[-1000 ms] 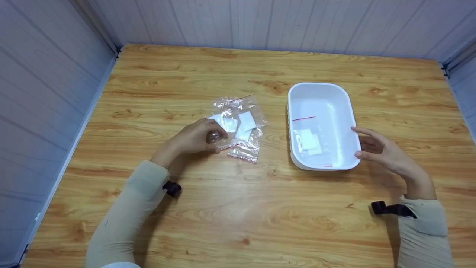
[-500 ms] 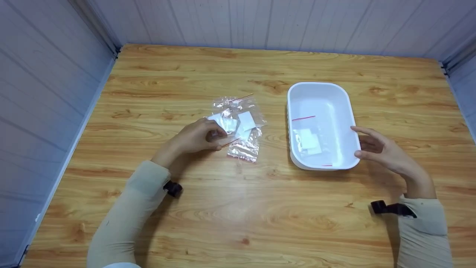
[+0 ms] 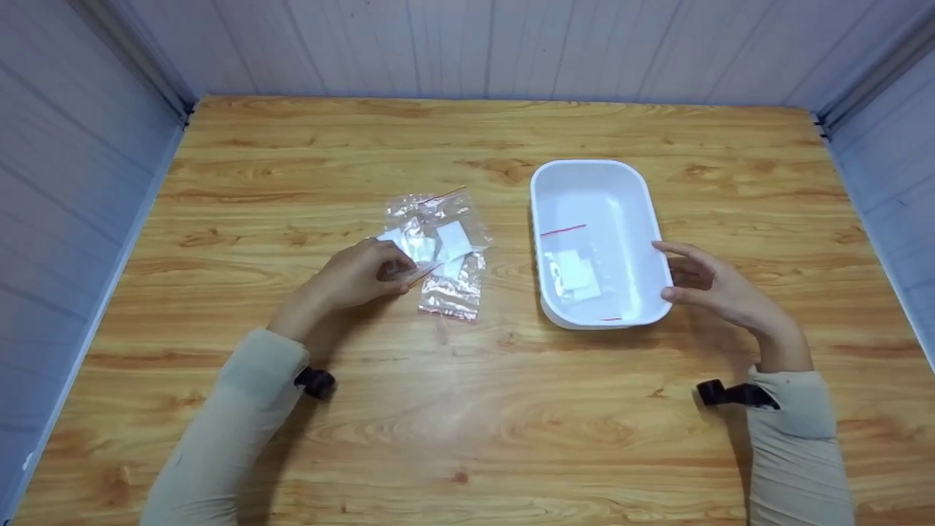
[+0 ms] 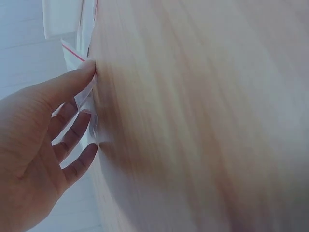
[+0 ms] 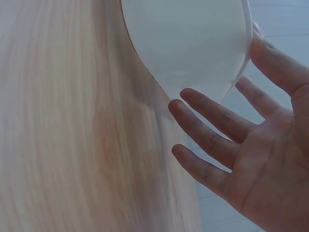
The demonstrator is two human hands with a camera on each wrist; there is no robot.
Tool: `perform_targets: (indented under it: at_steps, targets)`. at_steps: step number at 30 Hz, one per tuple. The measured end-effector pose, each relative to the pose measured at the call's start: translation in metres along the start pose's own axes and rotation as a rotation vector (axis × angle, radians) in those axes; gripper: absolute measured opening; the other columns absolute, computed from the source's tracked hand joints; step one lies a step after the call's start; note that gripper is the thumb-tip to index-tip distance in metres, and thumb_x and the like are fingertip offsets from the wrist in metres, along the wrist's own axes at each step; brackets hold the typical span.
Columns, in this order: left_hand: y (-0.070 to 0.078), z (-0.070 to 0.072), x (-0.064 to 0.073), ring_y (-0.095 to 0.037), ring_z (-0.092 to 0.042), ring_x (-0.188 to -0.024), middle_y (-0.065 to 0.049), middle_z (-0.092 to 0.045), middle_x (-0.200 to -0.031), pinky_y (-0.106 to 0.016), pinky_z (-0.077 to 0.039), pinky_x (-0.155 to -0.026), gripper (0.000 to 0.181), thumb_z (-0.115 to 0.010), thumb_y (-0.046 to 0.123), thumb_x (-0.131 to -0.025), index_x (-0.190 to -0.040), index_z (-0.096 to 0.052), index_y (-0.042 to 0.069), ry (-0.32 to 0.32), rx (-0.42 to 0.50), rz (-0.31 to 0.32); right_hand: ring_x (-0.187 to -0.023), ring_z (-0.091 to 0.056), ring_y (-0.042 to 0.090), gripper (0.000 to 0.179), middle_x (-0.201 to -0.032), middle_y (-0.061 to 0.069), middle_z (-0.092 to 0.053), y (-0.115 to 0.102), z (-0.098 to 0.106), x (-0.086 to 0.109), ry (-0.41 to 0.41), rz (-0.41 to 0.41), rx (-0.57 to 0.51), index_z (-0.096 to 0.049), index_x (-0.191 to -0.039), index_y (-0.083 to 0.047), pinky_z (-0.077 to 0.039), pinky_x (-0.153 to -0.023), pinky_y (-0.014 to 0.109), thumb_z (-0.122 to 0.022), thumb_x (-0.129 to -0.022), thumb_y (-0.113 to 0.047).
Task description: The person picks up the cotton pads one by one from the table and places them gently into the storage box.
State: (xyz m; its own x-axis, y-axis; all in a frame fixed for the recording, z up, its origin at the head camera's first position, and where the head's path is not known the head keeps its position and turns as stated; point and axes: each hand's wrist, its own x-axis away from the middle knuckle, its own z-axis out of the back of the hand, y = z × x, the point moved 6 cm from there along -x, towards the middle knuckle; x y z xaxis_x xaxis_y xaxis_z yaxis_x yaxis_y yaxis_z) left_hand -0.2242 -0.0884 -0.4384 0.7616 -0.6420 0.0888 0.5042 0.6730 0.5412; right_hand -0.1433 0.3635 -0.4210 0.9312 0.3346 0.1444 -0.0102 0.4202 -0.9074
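In the head view, my left hand (image 3: 350,274) pinches the edge of a clear zip bag (image 4: 72,54) between thumb and index finger. The bag's red-striped edge is lifted, and part of it is hidden by the fingers. Beneath and beside it lie other clear zip bags (image 3: 451,296) with flat white pieces (image 3: 454,238) inside, overlapping. My right hand (image 3: 719,286) rests with spread, fairly straight fingers against the right side of a white plastic tub (image 3: 624,241), thumb and index finger at its rim. Inside the tub lies another zip bag (image 3: 573,274) holding white pieces.
The wood-grain table (image 3: 467,409) carries all of these things. Pale panel walls (image 3: 453,47) stand along its back and both sides. Black wrist cameras (image 3: 315,382) are strapped over both sleeves.
The head view has shifted, so everything appears further left. My left hand has raised and tilted the bag's red-striped edge a little. The right hand stays at the tub.
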Motion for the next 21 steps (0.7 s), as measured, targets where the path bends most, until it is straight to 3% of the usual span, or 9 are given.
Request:
perform_targets:
  at_steps: [14, 21]
  targets:
    - [0.004, 0.000, -0.007, -0.022, -0.063, -0.088, -0.005, -0.070, -0.098, -0.041, -0.050, -0.079, 0.028, -0.077, 0.018, -0.088, -0.113, -0.072, 0.008, 0.036, -0.020, -0.009, -0.121, -0.053, 0.015, 0.066, -0.141, 0.026, -0.047, 0.006, 0.003, -0.001, 0.008, -0.002, -0.022, -0.038, -0.151, -0.005, -0.050, -0.090, 0.024, -0.068, -0.092, -0.002]
    - [0.011, 0.005, -0.011, -0.021, -0.063, -0.088, -0.004, -0.070, -0.098, -0.043, -0.048, -0.077, 0.027, -0.075, 0.021, -0.090, -0.115, -0.072, 0.011, 0.074, -0.022, 0.007, -0.128, -0.047, 0.032, 0.065, -0.144, 0.023, -0.047, 0.005, 0.003, -0.002, 0.019, -0.014, -0.007, -0.040, -0.151, -0.007, -0.049, -0.092, 0.025, -0.068, -0.092, -0.002]
